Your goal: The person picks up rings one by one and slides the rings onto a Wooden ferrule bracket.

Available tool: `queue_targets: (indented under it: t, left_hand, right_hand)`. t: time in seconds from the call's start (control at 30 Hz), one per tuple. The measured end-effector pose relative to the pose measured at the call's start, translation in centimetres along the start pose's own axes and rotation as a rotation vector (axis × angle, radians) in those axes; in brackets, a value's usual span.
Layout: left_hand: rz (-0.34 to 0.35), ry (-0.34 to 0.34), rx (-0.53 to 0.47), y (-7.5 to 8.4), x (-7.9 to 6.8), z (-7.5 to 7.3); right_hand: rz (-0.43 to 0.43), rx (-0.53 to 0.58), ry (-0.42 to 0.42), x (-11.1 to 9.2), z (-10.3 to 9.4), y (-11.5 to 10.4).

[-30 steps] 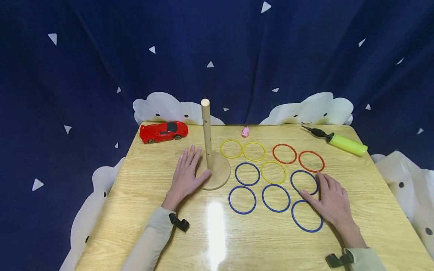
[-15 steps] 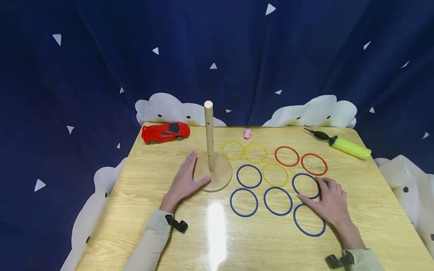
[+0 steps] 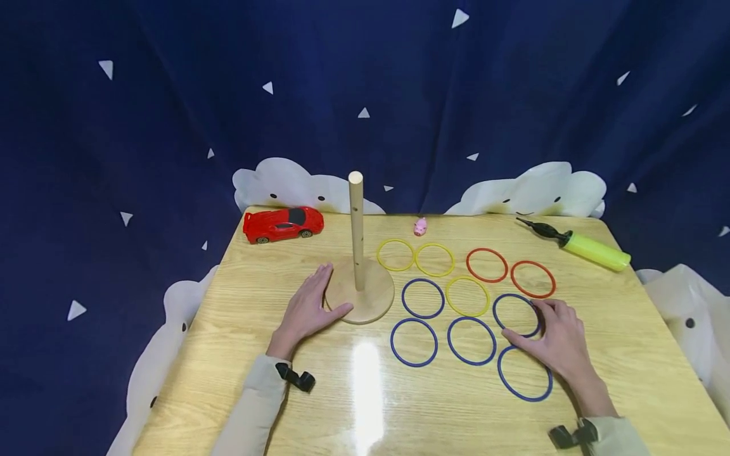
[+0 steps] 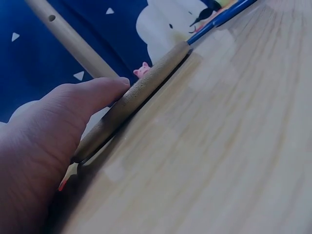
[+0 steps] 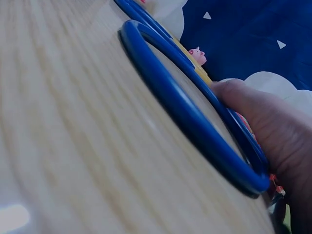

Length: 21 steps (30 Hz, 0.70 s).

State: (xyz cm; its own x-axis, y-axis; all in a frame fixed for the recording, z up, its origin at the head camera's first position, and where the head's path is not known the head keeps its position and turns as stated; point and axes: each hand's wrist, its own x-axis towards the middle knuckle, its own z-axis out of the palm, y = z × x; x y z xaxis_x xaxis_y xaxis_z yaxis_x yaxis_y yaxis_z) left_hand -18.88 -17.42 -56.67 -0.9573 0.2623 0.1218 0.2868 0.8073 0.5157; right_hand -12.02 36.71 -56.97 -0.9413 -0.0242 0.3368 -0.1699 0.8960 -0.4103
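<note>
A wooden post (image 3: 356,231) rises from a round wooden base (image 3: 373,301). My left hand (image 3: 308,308) lies along the base's left side, fingers extended together, thumb at its front edge. In the left wrist view that thumb (image 4: 97,95) reaches the base's rim (image 4: 141,90). My right hand (image 3: 561,342) is by a blue ring (image 3: 495,311) on the table, thumb and index finger spread at its front and right edges. A second blue ring (image 3: 513,394) lies nearer me, partly under this hand. The other fingertips of the right hand are hidden.
Between the hands lie several more blue rings (image 3: 435,342) and yellow rings (image 3: 448,304), with two red rings (image 3: 467,261) behind. A red toy car (image 3: 283,225), a small pink pig (image 3: 420,227) and a yellow-green hand pump (image 3: 595,251) stand along the table's (image 3: 313,418) back edge.
My left hand has drawn back a little; its fingers came together and its thumb slid to the base's front edge. The right thumb and index finger moved slightly left over the blue ring.
</note>
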Motion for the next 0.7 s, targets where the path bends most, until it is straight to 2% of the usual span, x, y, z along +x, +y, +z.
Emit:
queue_targets:
  t: [0.2,0.47,0.7]
  left_hand:
    - [0.014,-0.02,0.014,0.0,-0.3,0.3]
    - [0.063,-0.021,0.07,0.2,-0.3,0.1]
    - [0.075,-0.02,0.097,0.0,-0.5,0.4]
  right_hand:
    - [-0.026,0.017,-0.023,-0.2,-0.1,-0.1]
    - [-0.063,0.036,0.033,0.3,0.2,-0.2]
    - [-0.029,0.08,0.015,1.0,-1.7,-1.6]
